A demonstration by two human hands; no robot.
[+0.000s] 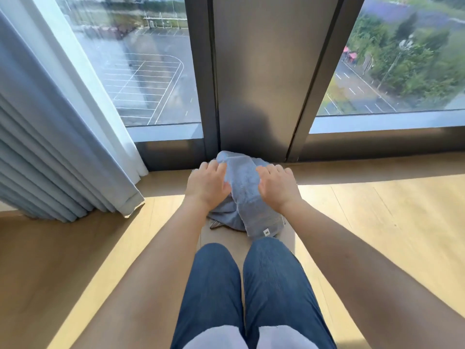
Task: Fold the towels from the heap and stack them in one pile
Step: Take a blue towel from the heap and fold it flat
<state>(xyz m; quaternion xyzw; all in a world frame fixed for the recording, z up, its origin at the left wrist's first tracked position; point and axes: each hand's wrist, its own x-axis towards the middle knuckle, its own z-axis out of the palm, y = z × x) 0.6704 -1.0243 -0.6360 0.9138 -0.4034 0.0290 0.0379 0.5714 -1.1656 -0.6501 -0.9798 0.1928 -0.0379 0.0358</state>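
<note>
Towel [245, 195], long axis toward window [151, 71], label end [266, 232] nearest, sides gripped by left hand [207, 186] and right hand [278, 188]

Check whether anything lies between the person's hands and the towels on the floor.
Nothing visible does. The left hand and right hand already hold the top blue towel of the heap, which lies on the wooden floor by the window pillar.

Both arms stretched forward, left hand [207, 188] and right hand [278, 189] palm-down, fingers [217, 168] bent.
</note>
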